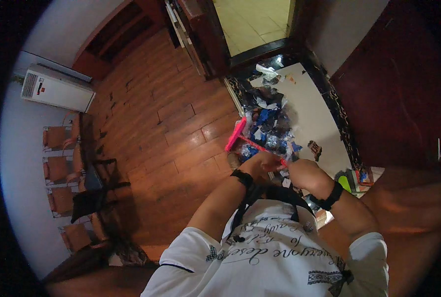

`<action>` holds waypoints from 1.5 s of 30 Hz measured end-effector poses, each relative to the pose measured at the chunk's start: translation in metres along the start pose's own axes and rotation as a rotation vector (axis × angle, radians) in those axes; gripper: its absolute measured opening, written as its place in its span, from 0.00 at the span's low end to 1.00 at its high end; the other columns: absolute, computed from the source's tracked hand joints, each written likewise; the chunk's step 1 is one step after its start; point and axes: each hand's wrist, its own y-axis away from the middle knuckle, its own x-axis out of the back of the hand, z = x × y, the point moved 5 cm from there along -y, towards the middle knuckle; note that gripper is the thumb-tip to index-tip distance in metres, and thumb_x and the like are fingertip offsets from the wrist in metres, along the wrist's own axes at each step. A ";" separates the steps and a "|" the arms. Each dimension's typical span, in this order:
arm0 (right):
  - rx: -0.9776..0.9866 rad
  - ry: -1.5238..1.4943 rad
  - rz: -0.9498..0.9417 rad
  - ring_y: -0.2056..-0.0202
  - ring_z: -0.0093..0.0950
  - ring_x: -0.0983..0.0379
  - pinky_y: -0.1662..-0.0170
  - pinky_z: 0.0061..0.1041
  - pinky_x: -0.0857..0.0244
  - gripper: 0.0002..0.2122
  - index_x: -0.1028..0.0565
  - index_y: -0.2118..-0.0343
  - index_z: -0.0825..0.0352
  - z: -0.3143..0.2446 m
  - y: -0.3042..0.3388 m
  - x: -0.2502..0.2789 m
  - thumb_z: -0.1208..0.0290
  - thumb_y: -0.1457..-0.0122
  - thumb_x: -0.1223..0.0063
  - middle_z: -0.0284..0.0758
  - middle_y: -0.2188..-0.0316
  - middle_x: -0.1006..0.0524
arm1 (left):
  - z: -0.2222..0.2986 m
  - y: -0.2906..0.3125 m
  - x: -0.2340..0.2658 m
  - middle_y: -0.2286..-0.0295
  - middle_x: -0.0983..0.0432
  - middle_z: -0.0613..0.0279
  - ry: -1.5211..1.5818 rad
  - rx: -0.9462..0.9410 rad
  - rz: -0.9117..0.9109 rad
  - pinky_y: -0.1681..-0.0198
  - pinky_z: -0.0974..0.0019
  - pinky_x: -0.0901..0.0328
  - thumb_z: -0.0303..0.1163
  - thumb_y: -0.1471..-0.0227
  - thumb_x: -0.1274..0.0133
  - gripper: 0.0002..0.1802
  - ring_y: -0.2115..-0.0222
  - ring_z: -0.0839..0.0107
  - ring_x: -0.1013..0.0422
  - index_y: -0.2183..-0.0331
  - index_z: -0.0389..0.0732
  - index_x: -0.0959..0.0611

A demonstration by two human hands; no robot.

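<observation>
A broom with a bright pink head (pixel 236 134) and a thin red handle (pixel 252 144) lies slantwise in front of me, its head at the left edge of a heap of litter. My left hand (pixel 266 160) is closed around the handle. Just to its right, my right hand (pixel 293 167) is closed at the handle's upper end, its fingers mostly hidden from above. Beyond both hands spreads the litter heap (pixel 267 121), a mix of crumpled plastic wrappers, blue pieces and white scraps. A brown crumpled scrap (pixel 315 150) lies apart on the pale tile.
Wooden flooring (pixel 181 123) stretches left, meeting the pale tile (pixel 312 106) at a raised sill. A doorway (pixel 255 24) opens ahead, beside a dark red door (pixel 393 94). Chairs (pixel 59 171) and a white air conditioner (pixel 57 89) line the left wall. A lime-green object (pixel 344 184) lies right.
</observation>
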 end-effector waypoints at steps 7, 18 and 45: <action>-0.032 0.058 -0.034 0.70 0.42 0.25 0.69 0.39 0.33 0.13 0.27 0.60 0.66 0.023 0.073 0.002 0.74 0.49 0.58 0.46 0.72 0.24 | 0.071 0.068 -0.127 0.66 0.26 0.50 0.297 0.192 0.203 0.59 0.70 0.32 0.29 0.44 0.56 0.12 0.64 0.65 0.28 0.68 0.28 0.25; -0.066 0.065 0.130 0.71 0.42 0.26 0.70 0.41 0.34 0.12 0.26 0.63 0.65 0.010 0.110 0.014 0.74 0.49 0.58 0.44 0.76 0.24 | 0.031 0.045 -0.126 0.64 0.26 0.51 0.334 0.077 -0.014 0.57 0.69 0.31 0.28 0.48 0.50 0.12 0.64 0.63 0.28 0.65 0.27 0.25; -0.201 -0.044 -0.006 0.69 0.42 0.25 0.67 0.40 0.32 0.14 0.28 0.56 0.60 -0.027 0.029 -0.082 0.70 0.46 0.60 0.42 0.71 0.23 | -0.041 0.072 -0.032 0.66 0.25 0.56 -0.211 -0.282 -0.090 0.60 0.68 0.33 0.27 0.46 0.54 0.10 0.64 0.65 0.29 0.64 0.30 0.25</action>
